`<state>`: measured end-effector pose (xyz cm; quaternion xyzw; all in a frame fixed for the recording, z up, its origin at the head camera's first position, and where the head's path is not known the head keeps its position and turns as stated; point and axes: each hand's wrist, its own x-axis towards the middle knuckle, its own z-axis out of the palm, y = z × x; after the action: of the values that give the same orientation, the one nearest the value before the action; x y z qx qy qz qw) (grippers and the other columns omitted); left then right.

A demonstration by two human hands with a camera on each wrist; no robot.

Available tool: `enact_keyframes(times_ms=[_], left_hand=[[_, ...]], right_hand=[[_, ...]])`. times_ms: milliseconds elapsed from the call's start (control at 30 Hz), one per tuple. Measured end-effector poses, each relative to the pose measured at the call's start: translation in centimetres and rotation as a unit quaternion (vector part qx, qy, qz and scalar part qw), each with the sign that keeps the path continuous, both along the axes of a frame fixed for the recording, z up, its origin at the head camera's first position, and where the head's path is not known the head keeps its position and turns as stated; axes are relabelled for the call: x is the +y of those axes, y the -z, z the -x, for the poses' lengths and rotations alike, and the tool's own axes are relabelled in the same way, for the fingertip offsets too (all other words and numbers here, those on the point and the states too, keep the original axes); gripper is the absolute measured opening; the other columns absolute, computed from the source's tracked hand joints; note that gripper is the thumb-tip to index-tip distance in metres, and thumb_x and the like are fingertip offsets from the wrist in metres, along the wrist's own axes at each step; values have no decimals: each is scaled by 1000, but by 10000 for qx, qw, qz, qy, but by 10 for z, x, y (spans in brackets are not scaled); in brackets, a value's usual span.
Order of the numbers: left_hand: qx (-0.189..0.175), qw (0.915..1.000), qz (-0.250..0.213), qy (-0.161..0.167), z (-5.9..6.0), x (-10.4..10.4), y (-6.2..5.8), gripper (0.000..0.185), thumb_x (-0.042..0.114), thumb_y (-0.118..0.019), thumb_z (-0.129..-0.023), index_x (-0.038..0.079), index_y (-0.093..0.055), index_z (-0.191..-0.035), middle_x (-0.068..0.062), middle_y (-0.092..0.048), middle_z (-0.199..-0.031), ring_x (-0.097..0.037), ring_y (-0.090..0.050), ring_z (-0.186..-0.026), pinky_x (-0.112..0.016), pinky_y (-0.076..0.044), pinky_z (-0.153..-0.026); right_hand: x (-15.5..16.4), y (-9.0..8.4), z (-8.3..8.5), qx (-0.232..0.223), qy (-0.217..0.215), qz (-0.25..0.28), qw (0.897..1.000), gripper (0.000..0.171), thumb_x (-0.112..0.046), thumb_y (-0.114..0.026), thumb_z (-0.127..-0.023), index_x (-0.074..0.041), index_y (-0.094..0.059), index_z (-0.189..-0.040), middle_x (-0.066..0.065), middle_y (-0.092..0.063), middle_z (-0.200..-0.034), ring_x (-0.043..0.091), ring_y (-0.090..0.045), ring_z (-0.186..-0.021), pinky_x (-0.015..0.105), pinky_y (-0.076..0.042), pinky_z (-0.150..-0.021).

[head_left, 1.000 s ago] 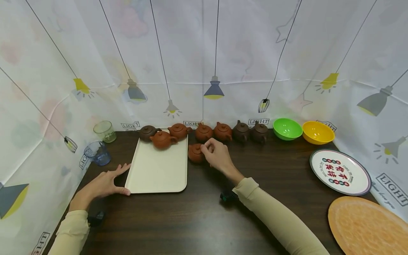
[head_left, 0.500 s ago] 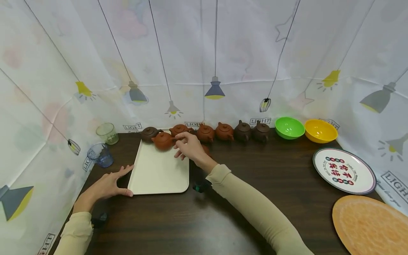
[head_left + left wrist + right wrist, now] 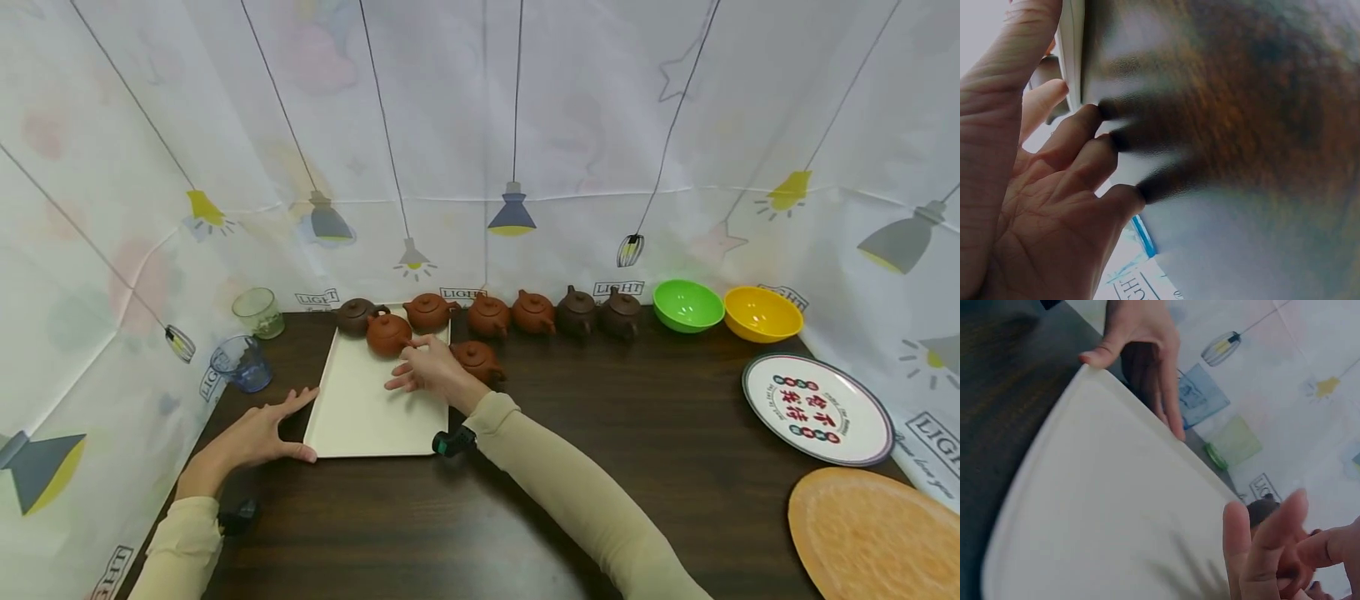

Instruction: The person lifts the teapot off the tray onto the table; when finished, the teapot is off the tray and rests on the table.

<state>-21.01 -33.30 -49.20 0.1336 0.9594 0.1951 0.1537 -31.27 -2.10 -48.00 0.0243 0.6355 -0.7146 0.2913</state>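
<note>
The cream tray [image 3: 367,408] lies flat on the dark table [image 3: 600,433], its far end close under the curtain, and one reddish teapot [image 3: 387,333] already sits on its far part, with another [image 3: 427,312] at the far right corner and a dark one [image 3: 356,316] just off the far left corner. A further reddish teapot [image 3: 478,361] stands on the table just beside the tray's right rim, close against the right hand [image 3: 427,372]. That hand hovers over the tray's right side with its fingers spread and relaxed, pinching nothing; the right wrist view shows its fingertips [image 3: 1254,550] loose above the tray surface. The left hand [image 3: 251,437] lies flat on the table, fingers straight, thumb and forefinger touching the tray's near left corner, as the left wrist view confirms with the fingertips [image 3: 1100,112] beside the tray rim. To do this well, I judge the left hand should hold that corner steady so the tray does not slide, while the right hand takes the nearest pot round its body, not by the lid knob, and sets it down apart from the pot on the tray so spouts and handles do not knock. More teapots [image 3: 555,312] line the back, with a green bowl [image 3: 682,305] beyond.
</note>
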Motion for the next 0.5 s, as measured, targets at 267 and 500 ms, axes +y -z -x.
enact_keyframes(times_ms=[267,500], left_hand=[[20,10000,-38,4,-1,0,0,117,63,-87,-80,15,-30,-171,-40,-32,-164,-67,-59,-126,-70,-51,-103],[-64,9999,-82,-23,-2,1,0,117,64,-85,-81,16,-28,-171,-38,-29,-167,-74,-44,-136,-74,-46,-106]], right_hand=[[-14,16,-9,223,602,271,9976,35,-22,-56,-113,8,-58,-131,34,-68,-120,32,-83,-92,36,-68,-79],[-14,21,-13,679,538,216,9960,36,-24,-58,-113,6,-67,-130,16,-75,-91,16,-81,-79,32,-66,-84]])
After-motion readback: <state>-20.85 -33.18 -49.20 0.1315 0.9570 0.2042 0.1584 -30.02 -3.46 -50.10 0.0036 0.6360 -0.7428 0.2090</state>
